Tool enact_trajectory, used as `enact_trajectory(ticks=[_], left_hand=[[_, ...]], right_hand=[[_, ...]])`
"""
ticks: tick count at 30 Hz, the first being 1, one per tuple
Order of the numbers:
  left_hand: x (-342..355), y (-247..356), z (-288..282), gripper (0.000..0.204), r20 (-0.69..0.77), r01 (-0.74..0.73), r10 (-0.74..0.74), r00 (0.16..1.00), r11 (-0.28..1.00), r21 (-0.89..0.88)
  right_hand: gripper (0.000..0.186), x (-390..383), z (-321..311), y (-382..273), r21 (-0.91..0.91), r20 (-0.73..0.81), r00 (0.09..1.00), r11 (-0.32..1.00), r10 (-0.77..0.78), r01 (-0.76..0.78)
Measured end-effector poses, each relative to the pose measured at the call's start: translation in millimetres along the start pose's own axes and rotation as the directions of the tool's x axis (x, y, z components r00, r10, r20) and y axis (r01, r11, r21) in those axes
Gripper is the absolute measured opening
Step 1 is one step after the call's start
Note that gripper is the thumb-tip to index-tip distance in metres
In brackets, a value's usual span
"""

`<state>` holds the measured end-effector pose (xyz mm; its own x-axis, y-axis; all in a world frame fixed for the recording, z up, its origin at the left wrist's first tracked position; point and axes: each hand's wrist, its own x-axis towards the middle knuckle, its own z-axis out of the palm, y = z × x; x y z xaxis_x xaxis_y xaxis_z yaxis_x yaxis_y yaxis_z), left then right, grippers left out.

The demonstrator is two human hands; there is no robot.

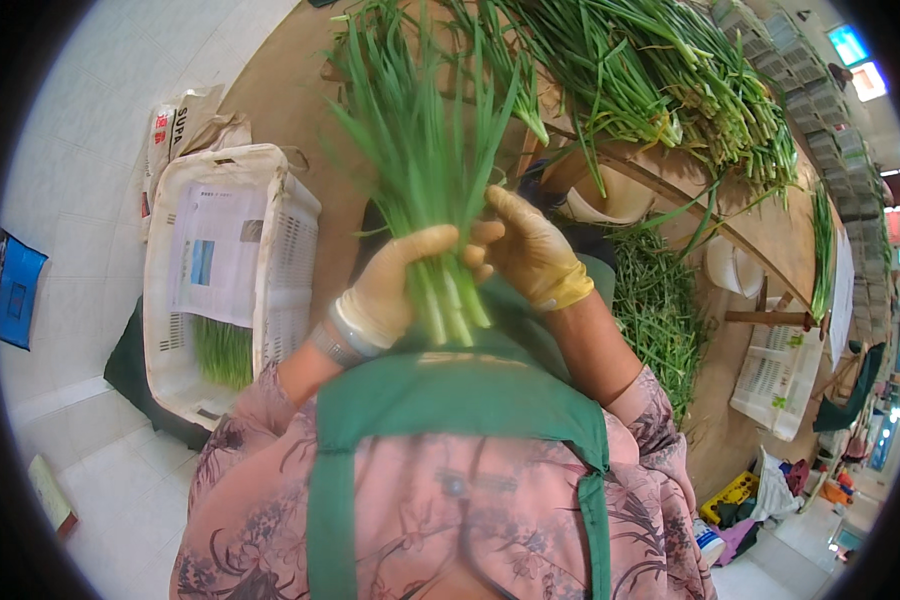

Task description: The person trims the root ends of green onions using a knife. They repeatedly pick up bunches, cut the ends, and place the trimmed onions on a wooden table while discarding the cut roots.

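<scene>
A bunch of green stalks [425, 170] is in front of the green apron [460, 395], grasped by the fingers of the gloved left hand [382, 290]; whether the bent fingers of the right hand [538, 252] grip, I cannot tell. A white crate [262, 270] stands left, heaped stalks [660, 90] far right.

Leaf bunch [420, 170] is motion-blurred. Left hand [390, 285] has its far fingers hidden behind the stalks [448, 295]; can't tell if right hand [535, 250] touches them. Leaf heap [660, 80] runs off the top edge. Paper sheet [210, 265] hides part of the crate greens [223, 352]. Floor clutter [735, 497], lower right: too small to identify.
</scene>
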<state>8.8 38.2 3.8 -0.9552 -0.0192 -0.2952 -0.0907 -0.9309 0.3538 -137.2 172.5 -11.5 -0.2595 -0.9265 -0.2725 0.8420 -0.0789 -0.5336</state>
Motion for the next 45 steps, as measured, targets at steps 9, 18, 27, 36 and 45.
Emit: enact_trajectory(ticks=[9,18,27,36,45], left_hand=[[-6,7,-12,0.057,0.095,-0.077,0.086,0.992,0.992,-0.095],[-8,35,10,0.038,0.528,-0.167,0.188,0.828,0.982,-0.088],[35,43,5,0.023,0.004,-0.297,0.306,0.952,0.92,0.254],[62,4,4,0.02,-0.174,-0.19,0.245,0.954,0.941,0.282],[63,-5,15,0.027,-0.101,-0.043,0.074,0.992,0.96,0.277]], right_hand=[[0.025,-101,-42,-17,-0.411,-0.656,0.576,0.871,-0.487,0.269],[0.034,-148,-36,-65,-0.83,-0.219,0.735,-0.274,-0.642,-0.486],[0.034,33,-24,-88,-0.961,-0.231,0.752,0.022,-0.617,-0.276],[0.035,-48,3,-38,-0.663,-0.272,0.923,0.748,-0.273,0.027],[0.028,-70,3,-16,-0.912,-0.169,0.948,0.408,-0.271,-0.046]])
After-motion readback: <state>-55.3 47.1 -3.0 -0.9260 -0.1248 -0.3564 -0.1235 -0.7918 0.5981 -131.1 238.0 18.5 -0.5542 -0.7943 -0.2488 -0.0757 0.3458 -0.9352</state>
